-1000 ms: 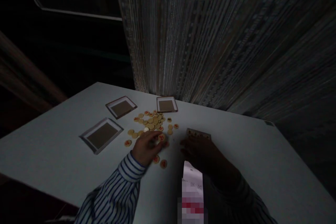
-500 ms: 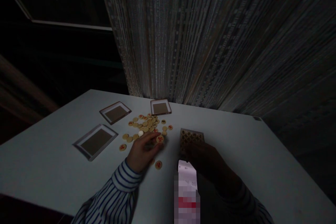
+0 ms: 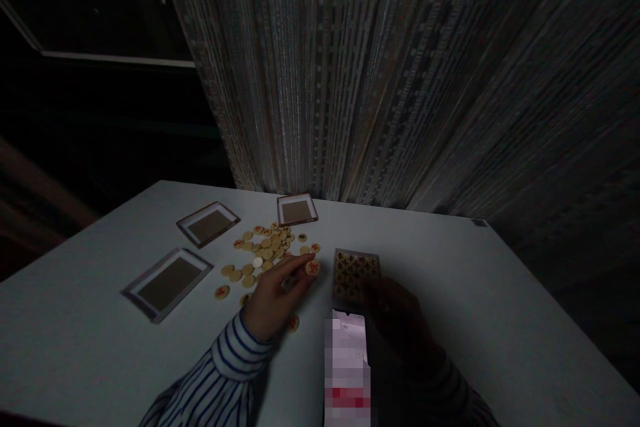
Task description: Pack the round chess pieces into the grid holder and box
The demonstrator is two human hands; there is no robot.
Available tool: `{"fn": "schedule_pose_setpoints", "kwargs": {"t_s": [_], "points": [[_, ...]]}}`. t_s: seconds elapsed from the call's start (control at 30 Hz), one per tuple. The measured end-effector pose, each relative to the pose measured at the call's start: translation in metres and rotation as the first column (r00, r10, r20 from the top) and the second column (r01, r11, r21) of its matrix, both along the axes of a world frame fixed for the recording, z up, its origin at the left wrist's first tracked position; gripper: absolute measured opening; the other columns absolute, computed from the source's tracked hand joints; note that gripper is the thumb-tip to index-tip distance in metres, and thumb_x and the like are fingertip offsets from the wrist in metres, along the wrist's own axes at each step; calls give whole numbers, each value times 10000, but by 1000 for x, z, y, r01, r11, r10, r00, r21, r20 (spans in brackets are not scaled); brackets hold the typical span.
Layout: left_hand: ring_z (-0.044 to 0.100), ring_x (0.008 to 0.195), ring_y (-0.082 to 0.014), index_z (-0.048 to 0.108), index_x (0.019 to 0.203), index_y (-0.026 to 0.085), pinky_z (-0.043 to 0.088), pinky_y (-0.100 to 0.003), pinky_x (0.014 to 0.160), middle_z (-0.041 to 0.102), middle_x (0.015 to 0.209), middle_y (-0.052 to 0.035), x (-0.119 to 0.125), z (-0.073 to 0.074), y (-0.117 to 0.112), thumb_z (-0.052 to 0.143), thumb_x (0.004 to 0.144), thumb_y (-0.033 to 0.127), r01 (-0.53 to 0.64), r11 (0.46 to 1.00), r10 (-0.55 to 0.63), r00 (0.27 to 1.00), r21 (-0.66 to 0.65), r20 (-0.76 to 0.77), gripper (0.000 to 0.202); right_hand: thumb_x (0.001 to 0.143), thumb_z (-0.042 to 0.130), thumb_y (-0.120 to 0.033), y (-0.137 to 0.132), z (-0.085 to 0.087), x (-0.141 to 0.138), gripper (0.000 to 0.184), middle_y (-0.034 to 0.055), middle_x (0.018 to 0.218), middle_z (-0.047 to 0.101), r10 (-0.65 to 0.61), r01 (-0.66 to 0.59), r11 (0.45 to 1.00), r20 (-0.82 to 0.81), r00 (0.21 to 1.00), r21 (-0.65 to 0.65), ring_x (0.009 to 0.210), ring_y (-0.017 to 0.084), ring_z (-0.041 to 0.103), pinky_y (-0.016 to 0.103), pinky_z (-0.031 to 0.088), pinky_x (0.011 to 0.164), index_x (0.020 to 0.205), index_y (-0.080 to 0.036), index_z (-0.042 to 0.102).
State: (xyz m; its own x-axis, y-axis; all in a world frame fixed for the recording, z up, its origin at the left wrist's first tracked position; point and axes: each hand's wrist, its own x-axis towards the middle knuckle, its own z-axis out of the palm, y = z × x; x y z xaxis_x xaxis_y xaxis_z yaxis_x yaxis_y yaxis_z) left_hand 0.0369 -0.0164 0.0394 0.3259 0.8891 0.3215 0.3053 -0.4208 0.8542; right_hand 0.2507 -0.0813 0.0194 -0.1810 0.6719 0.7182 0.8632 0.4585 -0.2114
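Note:
My left hand (image 3: 277, 293), in a striped sleeve, is closed with thumb and fingers pinching a round Chinese chess piece (image 3: 313, 268) with a red character. To its right lies a shallow tray (image 3: 381, 260) filled with rows of dark-marked pieces (image 3: 350, 271). My right hand (image 3: 395, 313) is in deep shadow at the tray's lower right corner, and its grip cannot be made out. Behind and left of my left hand spreads a loose heap of pieces (image 3: 267, 243), some face down, others showing red or dark characters. One red piece (image 3: 293, 324) lies beneath my left wrist.
Three shallow trays, a near-left one (image 3: 167, 283), a far-left one (image 3: 209, 224) and a back one (image 3: 297, 209), stand around the heap on the white table (image 3: 460, 320). A lit phone (image 3: 349, 333) lies before me. A string curtain (image 3: 350, 80) hangs behind the table.
My left hand, still holding the red-marked piece, has come closer to the filled tray. My right hand has drawn back a little, exposing more pieces in it. The camera view has shifted slightly.

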Motion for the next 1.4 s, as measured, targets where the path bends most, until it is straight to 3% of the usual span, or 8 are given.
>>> {"fn": "schedule_pose_setpoints", "kwargs": {"t_s": [0.13, 0.27, 0.53, 0.87, 1.03, 1.13, 1.4], "points": [[616, 849, -176, 629, 1068, 176, 497, -300, 771, 674, 945, -60, 15, 9, 0, 568, 757, 309, 85, 986, -79, 996, -141, 48, 344, 875, 424, -176, -2, 0, 4, 184, 23, 581, 579, -24, 25, 999, -22, 999, 39, 508, 116, 531, 223, 427, 465, 776, -165, 579], [614, 892, -188, 624, 1077, 175, 483, -333, 825, 673, 989, -67, 33, 13, 4, 558, 766, 293, 181, 970, -175, 983, -161, 46, 340, 869, 427, -166, -3, -2, 7, 164, 36, 623, 603, -40, 42, 997, -30, 999, 62, 546, 128, 556, 235, 457, 491, 804, -165, 578], [625, 885, -182, 629, 1069, 185, 504, -313, 792, 671, 983, -73, 53, -6, 4, 535, 773, 235, 295, 938, -282, 955, -184, 94, 315, 857, 441, -141, -5, -9, 10, 141, 62, 703, 632, -39, 42, 998, -74, 997, 40, 633, 153, 592, 268, 498, 552, 876, -171, 578], [629, 875, -192, 656, 1009, 149, 500, -318, 808, 678, 945, -93, 50, -13, -1, 496, 813, 290, 402, 865, -357, 914, -300, 195, 290, 851, 478, -155, -3, -11, 3, 229, 85, 847, 641, 12, -14, 999, -73, 997, -30, 762, 162, 598, 287, 530, 643, 1066, -177, 554], [633, 877, -203, 653, 1001, 143, 506, -323, 802, 679, 963, -98, 52, -21, -2, 492, 806, 309, 404, 841, -347, 913, -359, 215, 303, 848, 473, -156, -5, -19, 2, 265, 90, 889, 641, 52, -60, 995, -104, 993, -77, 794, 173, 599, 317, 528, 667, 1106, -179, 530], [637, 873, -211, 658, 961, 147, 511, -331, 796, 691, 950, -94, 54, -24, -2, 534, 772, 305, 357, 855, -295, 931, -376, 213, 276, 853, 466, -178, -6, -21, 3, 259, 90, 902, 639, 60, -73, 990, -108, 992, -122, 806, 175, 601, 321, 526, 672, 1101, -189, 540], [652, 731, -199, 663, 803, 140, 526, -320, 690, 705, 777, -82, 57, -27, -2, 594, 716, 340, 283, 862, -194, 951, -421, 242, 229, 843, 476, -183, -5, -20, 1, 253, 90, 877, 636, 52, -63, 992, -111, 992, -105, 784, 180, 603, 322, 533, 640, 1087, -187, 545]]}}
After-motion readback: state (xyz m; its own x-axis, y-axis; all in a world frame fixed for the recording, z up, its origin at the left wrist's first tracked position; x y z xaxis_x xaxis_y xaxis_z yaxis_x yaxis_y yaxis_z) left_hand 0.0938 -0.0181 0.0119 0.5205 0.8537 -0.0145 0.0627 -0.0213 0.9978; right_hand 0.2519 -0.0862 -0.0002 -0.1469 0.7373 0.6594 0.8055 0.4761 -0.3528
